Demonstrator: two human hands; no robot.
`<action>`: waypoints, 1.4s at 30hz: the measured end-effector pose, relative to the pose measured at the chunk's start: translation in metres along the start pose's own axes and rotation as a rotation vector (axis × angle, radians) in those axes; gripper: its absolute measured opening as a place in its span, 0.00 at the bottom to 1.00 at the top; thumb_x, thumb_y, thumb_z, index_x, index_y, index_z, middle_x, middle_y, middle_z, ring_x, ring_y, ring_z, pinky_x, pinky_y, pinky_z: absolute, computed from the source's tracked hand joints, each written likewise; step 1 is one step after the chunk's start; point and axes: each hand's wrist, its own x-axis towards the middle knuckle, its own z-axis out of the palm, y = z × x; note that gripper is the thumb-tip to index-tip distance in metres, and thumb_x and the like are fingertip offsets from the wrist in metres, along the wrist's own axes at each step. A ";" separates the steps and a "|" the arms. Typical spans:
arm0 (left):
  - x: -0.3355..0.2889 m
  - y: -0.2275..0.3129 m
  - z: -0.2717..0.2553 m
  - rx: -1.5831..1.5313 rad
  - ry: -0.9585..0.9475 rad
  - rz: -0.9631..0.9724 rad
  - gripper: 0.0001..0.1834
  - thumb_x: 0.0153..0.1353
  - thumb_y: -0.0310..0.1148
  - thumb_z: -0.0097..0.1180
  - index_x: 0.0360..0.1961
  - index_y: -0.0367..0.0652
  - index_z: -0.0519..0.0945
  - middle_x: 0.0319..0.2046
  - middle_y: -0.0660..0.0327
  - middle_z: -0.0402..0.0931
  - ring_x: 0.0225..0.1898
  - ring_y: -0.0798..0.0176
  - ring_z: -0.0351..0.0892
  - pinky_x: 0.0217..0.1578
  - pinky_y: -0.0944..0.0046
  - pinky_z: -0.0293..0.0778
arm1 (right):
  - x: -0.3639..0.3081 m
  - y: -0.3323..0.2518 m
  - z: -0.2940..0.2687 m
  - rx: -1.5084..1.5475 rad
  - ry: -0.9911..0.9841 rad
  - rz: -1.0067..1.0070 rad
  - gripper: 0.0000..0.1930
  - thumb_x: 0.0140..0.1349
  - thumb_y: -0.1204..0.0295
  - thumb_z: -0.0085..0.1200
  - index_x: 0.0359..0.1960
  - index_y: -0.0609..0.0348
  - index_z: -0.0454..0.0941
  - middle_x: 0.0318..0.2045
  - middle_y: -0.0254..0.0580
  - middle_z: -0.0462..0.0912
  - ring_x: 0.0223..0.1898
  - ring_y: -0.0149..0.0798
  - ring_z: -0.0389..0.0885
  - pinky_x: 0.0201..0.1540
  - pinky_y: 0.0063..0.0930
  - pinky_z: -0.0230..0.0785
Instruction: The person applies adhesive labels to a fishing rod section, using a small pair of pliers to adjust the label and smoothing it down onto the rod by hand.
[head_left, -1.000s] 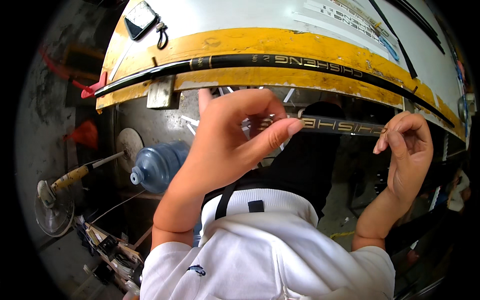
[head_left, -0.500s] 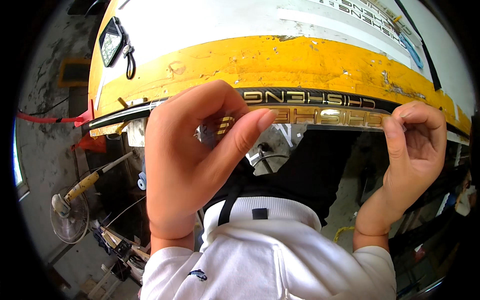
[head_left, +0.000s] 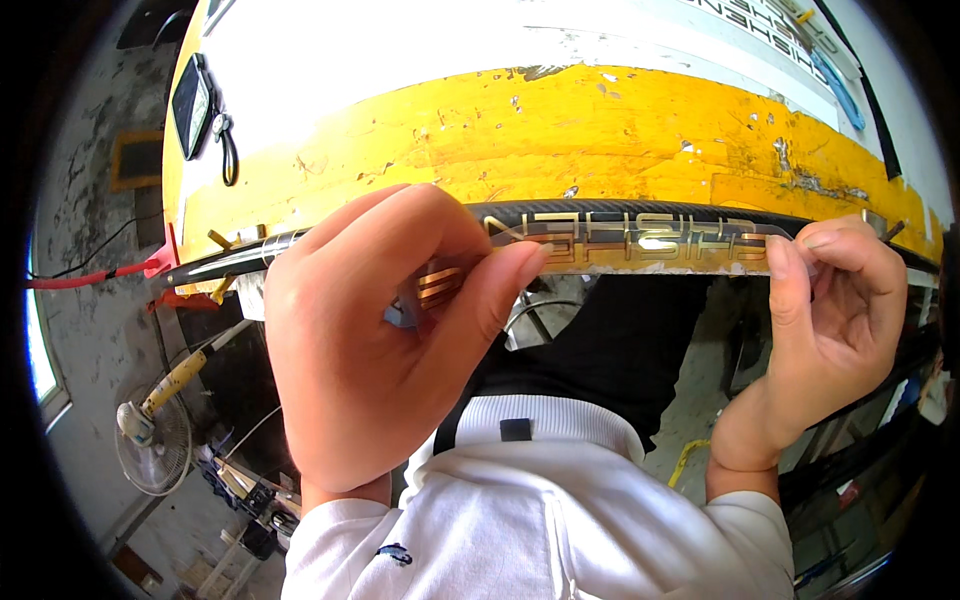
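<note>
My left hand (head_left: pixel 375 345) pinches one end of a clear decal strip (head_left: pixel 640 264) with gold lettering, its thumb and forefinger closed; a bit of the strip curls inside the palm. At the other end, my right hand (head_left: pixel 835 300) grips the strip between thumb and fingertips. Stretched level between both hands, the strip overlaps the near side of a black carbon-weave tube (head_left: pixel 690 208) in the view. Whether film and tube touch, I cannot tell. The tube lies along the table's near edge, its left part partly hidden by my left hand.
The table has a worn yellow edge band (head_left: pixel 420 125) and a white top. On it are a phone (head_left: pixel 192 108) with a strap, lettered decal sheets (head_left: pixel 765 35) and a blue strip (head_left: pixel 838 92). A red hose (head_left: pixel 95 276) and a fan (head_left: pixel 155 440) are at left.
Both hands have brought the strip closer to the tube, so its lettering now overlaps the tube's near side. My left hand has shifted slightly left and down; the whole view has shifted a little.
</note>
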 end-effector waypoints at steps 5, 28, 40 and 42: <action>0.002 -0.002 0.001 0.000 -0.007 -0.010 0.13 0.51 0.23 0.64 0.20 0.34 0.70 0.16 0.66 0.64 0.21 0.75 0.60 0.24 0.76 0.56 | 0.002 0.001 0.006 -0.046 -0.007 -0.028 0.17 0.49 0.94 0.56 0.38 0.64 0.72 0.32 0.40 0.73 0.30 0.26 0.66 0.35 0.16 0.59; 0.004 -0.002 -0.003 0.073 -0.109 -0.045 0.11 0.58 0.24 0.61 0.22 0.38 0.72 0.17 0.69 0.65 0.17 0.79 0.58 0.20 0.77 0.52 | 0.009 0.015 -0.011 -0.108 -0.247 -0.166 0.20 0.45 0.94 0.56 0.40 0.63 0.71 0.26 0.38 0.72 0.27 0.29 0.65 0.31 0.19 0.56; 0.004 -0.001 -0.003 0.145 -0.112 -0.034 0.11 0.59 0.27 0.61 0.23 0.38 0.72 0.18 0.68 0.66 0.16 0.79 0.59 0.18 0.77 0.53 | 0.010 0.018 -0.013 -0.092 -0.248 -0.154 0.21 0.46 0.92 0.57 0.42 0.60 0.71 0.23 0.36 0.71 0.27 0.29 0.63 0.31 0.21 0.56; 0.005 0.000 -0.003 0.157 -0.120 -0.031 0.12 0.59 0.27 0.62 0.23 0.38 0.72 0.18 0.68 0.66 0.16 0.79 0.59 0.18 0.77 0.53 | 0.009 0.019 -0.013 -0.081 -0.246 -0.157 0.21 0.46 0.92 0.57 0.42 0.60 0.71 0.24 0.36 0.71 0.27 0.29 0.63 0.31 0.21 0.56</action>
